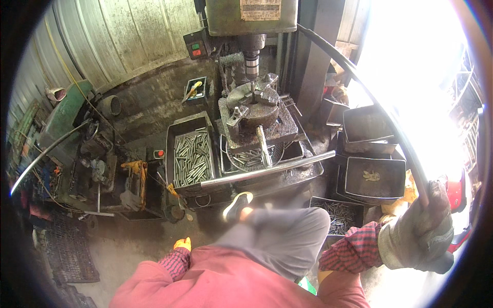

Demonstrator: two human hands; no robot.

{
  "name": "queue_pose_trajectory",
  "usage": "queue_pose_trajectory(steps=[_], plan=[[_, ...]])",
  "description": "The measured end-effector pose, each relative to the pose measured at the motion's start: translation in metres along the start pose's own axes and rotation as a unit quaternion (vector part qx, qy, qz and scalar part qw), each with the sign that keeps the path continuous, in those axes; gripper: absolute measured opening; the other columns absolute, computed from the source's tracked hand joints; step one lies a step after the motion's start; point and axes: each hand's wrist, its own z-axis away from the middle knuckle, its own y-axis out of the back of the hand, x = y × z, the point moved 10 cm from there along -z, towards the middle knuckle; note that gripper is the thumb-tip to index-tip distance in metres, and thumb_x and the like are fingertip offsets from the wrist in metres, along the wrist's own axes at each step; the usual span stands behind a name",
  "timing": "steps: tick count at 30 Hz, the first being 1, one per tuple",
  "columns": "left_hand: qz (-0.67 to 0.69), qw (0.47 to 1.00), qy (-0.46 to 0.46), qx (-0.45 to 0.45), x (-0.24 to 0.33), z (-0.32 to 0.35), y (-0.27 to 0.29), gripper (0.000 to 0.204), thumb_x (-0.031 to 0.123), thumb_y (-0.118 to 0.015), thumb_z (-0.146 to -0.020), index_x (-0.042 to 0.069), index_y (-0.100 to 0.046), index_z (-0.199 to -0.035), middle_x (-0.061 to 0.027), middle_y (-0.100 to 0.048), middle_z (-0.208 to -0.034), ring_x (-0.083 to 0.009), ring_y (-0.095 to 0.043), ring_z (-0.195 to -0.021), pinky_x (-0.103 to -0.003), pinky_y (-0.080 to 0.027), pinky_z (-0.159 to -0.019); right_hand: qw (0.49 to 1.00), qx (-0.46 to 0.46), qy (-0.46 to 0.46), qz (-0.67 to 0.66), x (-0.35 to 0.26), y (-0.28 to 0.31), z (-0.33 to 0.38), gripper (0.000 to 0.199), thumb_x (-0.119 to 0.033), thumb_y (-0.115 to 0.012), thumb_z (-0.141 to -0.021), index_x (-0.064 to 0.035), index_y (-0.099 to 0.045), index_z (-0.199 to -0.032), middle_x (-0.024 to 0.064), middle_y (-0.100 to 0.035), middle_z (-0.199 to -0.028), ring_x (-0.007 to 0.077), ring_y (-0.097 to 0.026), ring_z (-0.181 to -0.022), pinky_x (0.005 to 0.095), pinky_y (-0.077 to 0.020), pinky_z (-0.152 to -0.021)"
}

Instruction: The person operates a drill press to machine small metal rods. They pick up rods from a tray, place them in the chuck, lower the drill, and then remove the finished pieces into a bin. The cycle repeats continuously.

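Observation:
My right hand (418, 238), in a grey, dirt-darkened work glove, is closed around the lower end of a long dark lever (367, 84). The lever curves up to the green head (251, 18) of a drill press. Under the drill chuck (252, 64), a drill bit (252, 91) points down at the middle of a round jawed chuck (255, 109) on the machine table. Whether the bit touches anything there is unclear. My left hand (183, 243), in a yellow-orange glove, is low beside my body with its fingers curled, apart from the machine; nothing shows in it.
A long shiny bar (269, 168) crosses in front of the machine. Left of it stands a metal bin (169, 154) of short rods; another bin (313, 201) of metal pieces sits low on the right. Stacked trays (367, 160) stand at right, a switch box (195, 44) behind.

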Motion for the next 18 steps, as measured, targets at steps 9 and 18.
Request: queue_pose_trajectory(steps=[9,18], plan=[[-0.002,1.000,0.024,0.015,-0.015,0.002,0.002,0.055,0.054,-0.052,-0.098,0.007,-0.077,-0.111,-0.0200,-0.074,-0.116,-0.0395,-0.068,-0.114,-0.048,-0.051,-0.100,0.782,0.037,0.230,0.578,0.009,0.001,0.024,0.050,-0.059,-0.064,-0.096,-0.0092,-0.064,-0.091,-0.0032,-0.056,-0.071,0.0184,-0.060,-0.068,0.0381,-0.0500,-0.066],[0.022,0.999,-0.002,0.035,0.009,-0.005,0.021,0.054,0.052,-0.052,-0.099,0.007,-0.077,-0.112,-0.0199,-0.074,-0.116,-0.0381,-0.068,-0.114,-0.047,-0.051,-0.100,0.665,0.042,0.323,0.672,-0.011,-0.011,0.031,0.060,-0.068,-0.056,-0.097,-0.0098,-0.062,-0.084,-0.0060,-0.048,-0.060,0.0124,-0.054,-0.053,0.0274,-0.0486,-0.057]])
